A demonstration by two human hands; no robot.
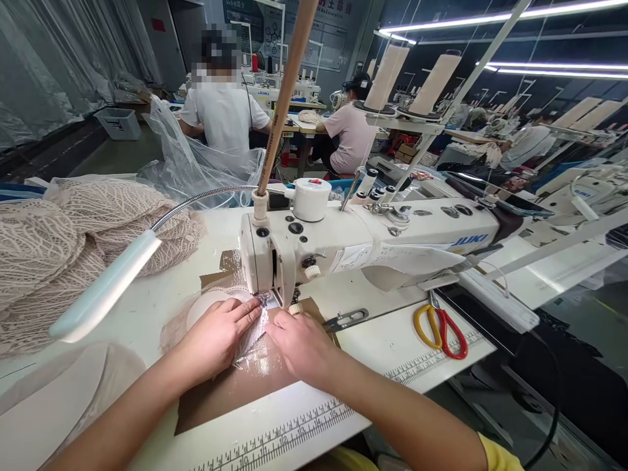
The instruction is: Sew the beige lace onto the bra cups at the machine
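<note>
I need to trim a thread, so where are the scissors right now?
In the head view, the scissors lie on the white table, to the right of the right hand, at the printed ruler.

The person is wearing a bright yellow cloth sleeve (498, 453), its edge running in a slant across the right arm (392, 399) near the bottom of the view; a darker-looking patch of yellow fabric (346, 460) is showing low between the two arms, its link to the sleeve being hidden; the left forearm (142, 399) is showing uncovered; the left hand (218, 340) and the right hand (301, 343) are going bare, gloveless.
</note>
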